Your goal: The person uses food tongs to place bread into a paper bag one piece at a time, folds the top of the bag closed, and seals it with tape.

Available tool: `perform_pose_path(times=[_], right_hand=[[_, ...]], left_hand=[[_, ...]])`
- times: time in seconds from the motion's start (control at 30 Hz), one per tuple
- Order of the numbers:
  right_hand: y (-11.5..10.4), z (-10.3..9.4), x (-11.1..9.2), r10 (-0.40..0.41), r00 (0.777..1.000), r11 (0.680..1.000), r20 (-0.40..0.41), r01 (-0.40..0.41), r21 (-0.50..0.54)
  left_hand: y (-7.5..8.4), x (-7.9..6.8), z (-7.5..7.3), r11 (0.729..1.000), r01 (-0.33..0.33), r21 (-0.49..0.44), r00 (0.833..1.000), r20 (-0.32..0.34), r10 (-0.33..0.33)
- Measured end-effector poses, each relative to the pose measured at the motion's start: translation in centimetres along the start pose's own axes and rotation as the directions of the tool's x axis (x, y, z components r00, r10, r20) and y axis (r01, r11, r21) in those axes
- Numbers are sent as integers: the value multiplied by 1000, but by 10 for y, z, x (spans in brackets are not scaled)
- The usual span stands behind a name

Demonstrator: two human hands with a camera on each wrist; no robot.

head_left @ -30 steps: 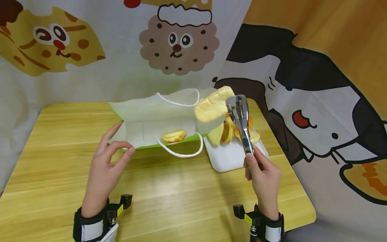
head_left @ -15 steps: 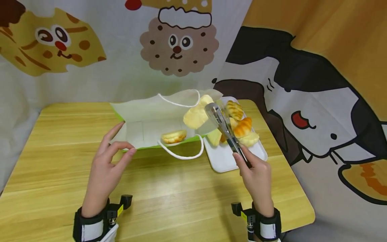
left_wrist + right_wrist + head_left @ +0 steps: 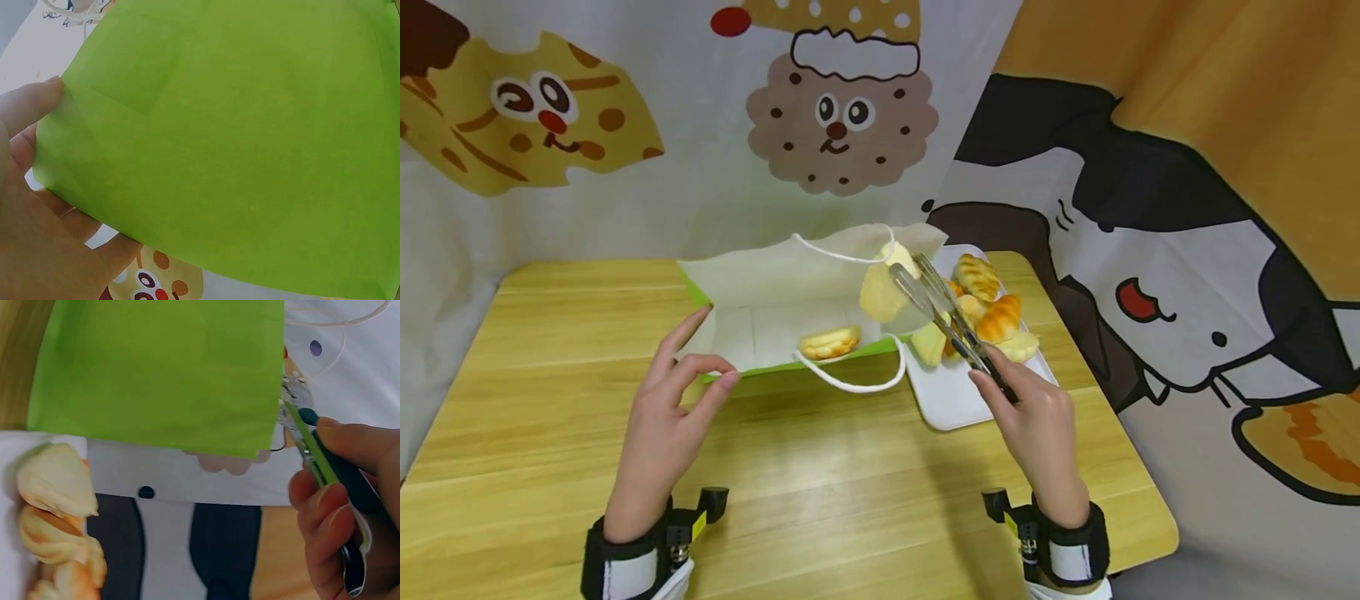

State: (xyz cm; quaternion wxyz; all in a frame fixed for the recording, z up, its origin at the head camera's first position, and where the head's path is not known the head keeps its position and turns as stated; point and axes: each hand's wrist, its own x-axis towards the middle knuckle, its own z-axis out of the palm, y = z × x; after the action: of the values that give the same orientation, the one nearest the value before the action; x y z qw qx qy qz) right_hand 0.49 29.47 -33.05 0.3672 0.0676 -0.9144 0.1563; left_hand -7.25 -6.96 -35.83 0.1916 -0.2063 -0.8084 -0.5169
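My left hand [image 3: 662, 417] pinches the left rim of a paper bag [image 3: 752, 283], green outside and pale inside, lying on its side with its mouth toward me. In the left wrist view, the thumb and fingers lie along the bag's edge. My right hand [image 3: 1033, 425] holds metal tongs [image 3: 910, 285] with dark handles, their two arms spread apart. Just left of the tongs' tips, a pale yellow bread piece [image 3: 880, 296] sits within the right part of the bag's mouth. A browned bun [image 3: 830, 342] lies inside the bag, behind a white rope handle [image 3: 853, 387].
Right of the bag, a white tray [image 3: 947, 400] carries several bread pieces, including a glossy orange-brown roll [image 3: 1000, 318] and a ridged one [image 3: 976, 277]. The wooden table [image 3: 820, 492] ends on the right, and a printed cloth [image 3: 700, 200] hangs behind it.
The tongs have moved left and down from over the tray to the bag's mouth, carrying the pale bread. Their arms now stand wider apart. The left hand stays at the rim.
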Motion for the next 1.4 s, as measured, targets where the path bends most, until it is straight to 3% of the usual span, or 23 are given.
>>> perform_pose_path(times=[0.27,0.53,0.93,1.4], right_hand=[[-4,-16,14,-56,990,991,132,72,-117],[-8,-26,20,-102,977,979,189,133,-157],[-10,-25,20,9,966,993,257,22,-115],[-7,-25,20,51,972,998,229,-39,-58]], left_hand=[[0,-1,1,1000,-11,12,1000,-5,11],[1,-1,2,1000,-19,17,1000,-17,19],[2,0,3,1000,-7,14,1000,-29,8],[5,0,4,999,26,22,999,-27,-25]])
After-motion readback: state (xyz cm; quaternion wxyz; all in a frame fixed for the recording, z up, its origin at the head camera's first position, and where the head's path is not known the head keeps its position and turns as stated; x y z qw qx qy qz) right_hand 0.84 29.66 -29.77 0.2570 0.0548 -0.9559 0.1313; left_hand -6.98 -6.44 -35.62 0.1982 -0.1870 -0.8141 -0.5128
